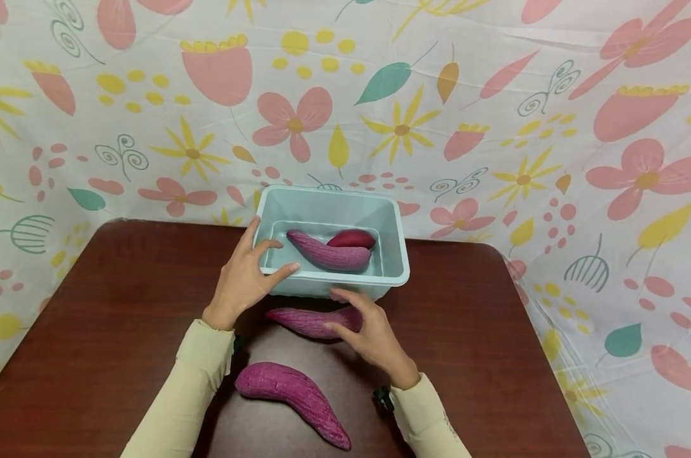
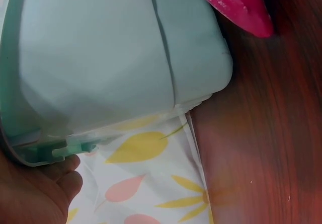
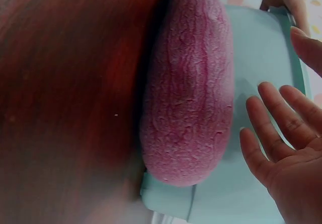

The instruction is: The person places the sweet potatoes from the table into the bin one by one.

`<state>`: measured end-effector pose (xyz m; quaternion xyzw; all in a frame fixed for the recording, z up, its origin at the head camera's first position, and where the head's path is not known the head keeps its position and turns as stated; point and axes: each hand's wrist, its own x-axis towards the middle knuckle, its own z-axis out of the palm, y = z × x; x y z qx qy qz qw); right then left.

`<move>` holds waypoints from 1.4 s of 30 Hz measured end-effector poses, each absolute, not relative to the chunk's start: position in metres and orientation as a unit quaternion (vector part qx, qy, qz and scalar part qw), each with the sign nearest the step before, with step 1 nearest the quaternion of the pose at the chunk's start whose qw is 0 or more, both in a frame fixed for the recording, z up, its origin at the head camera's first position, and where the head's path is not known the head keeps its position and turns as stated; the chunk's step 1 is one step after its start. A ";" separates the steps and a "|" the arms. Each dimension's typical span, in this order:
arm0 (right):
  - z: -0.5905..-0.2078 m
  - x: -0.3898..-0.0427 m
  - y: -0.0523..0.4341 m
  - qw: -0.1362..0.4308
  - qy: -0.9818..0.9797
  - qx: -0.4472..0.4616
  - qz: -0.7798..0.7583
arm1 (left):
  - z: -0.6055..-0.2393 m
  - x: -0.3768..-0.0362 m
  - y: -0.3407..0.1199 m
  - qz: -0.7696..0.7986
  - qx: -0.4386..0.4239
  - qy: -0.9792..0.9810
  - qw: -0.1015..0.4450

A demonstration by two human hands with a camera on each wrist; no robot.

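on table, sweet potato beside right hand

A: So up close, most of what you get is the pale blue tub, its outer wall filling the top left, with a seam line running down it.

B: And your left hand?

A: Bottom left corner. Your fingers sit right under the tub's rim, touching it. Can't tell how tightly they curl.

B: Anything else?

A: A purple sweet potato tip pokes in at the top, just beside the tub wall. The dark reddish wood surface runs down the right side, and a floral cloth with yellow and pink petals shows below the tub.
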<state>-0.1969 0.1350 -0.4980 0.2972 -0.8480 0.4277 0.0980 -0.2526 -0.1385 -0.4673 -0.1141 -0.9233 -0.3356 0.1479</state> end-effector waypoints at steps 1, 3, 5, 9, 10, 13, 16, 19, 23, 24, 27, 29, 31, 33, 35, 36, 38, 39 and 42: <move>-0.499 -0.197 0.135 0.097 -0.850 0.296 0.425 | -0.467 -0.253 -0.138 -0.336 -0.114 -0.923 0.147; -0.501 -0.197 0.135 0.096 -0.855 0.291 0.419 | -0.468 -0.253 -0.138 -0.337 -0.114 -0.923 0.144; -0.503 -0.197 0.135 0.092 -0.859 0.286 0.414 | -0.468 -0.253 -0.137 -0.337 -0.114 -0.924 0.143; -0.507 -0.199 0.134 0.082 -0.868 0.279 0.402 | -0.468 -0.254 -0.138 -0.336 -0.113 -0.923 0.147; -0.507 -0.199 0.134 0.079 -0.870 0.278 0.399 | -0.468 -0.254 -0.138 -0.336 -0.113 -0.923 0.150; -0.508 -0.201 0.132 0.074 -0.874 0.278 0.391 | -0.468 -0.254 -0.139 -0.336 -0.113 -0.922 0.156; -0.508 -0.203 0.131 0.078 -0.873 0.286 0.387 | -0.468 -0.255 -0.139 -0.338 -0.114 -0.921 0.159; -0.509 -0.204 0.129 0.084 -0.876 0.294 0.372 | -0.468 -0.255 -0.139 -0.340 -0.113 -0.920 0.159; -0.513 -0.203 0.126 0.081 -0.890 0.293 0.340 | -0.469 -0.255 -0.140 -0.343 -0.109 -0.920 0.156; -0.514 -0.203 0.126 0.078 -0.893 0.290 0.336 | -0.470 -0.255 -0.140 -0.344 -0.109 -0.920 0.154; -0.515 -0.201 0.125 0.071 -0.898 0.284 0.329 | -0.470 -0.255 -0.140 -0.345 -0.109 -0.920 0.151; -0.514 -0.200 0.125 0.067 -0.900 0.281 0.327 | -0.469 -0.255 -0.139 -0.344 -0.111 -0.920 0.151; -0.514 -0.199 0.124 0.058 -0.902 0.279 0.326 | -0.468 -0.255 -0.139 -0.344 -0.112 -0.920 0.153; -0.514 -0.199 0.123 0.050 -0.906 0.277 0.317 | -0.468 -0.255 -0.139 -0.344 -0.112 -0.919 0.154; -0.514 -0.199 0.122 0.043 -0.911 0.278 0.302 | -0.467 -0.254 -0.139 -0.345 -0.111 -0.919 0.155; -0.514 -0.199 0.122 0.040 -0.914 0.278 0.293 | -0.467 -0.254 -0.139 -0.345 -0.109 -0.919 0.155; -0.515 -0.199 0.121 0.039 -0.918 0.279 0.279 | -0.467 -0.254 -0.139 -0.345 -0.108 -0.920 0.154; -0.516 -0.199 0.121 0.041 -0.920 0.278 0.272 | -0.467 -0.254 -0.139 -0.345 -0.107 -0.920 0.152; -0.516 -0.198 0.120 0.039 -0.924 0.272 0.268 | -0.468 -0.254 -0.139 -0.345 -0.105 -0.921 0.149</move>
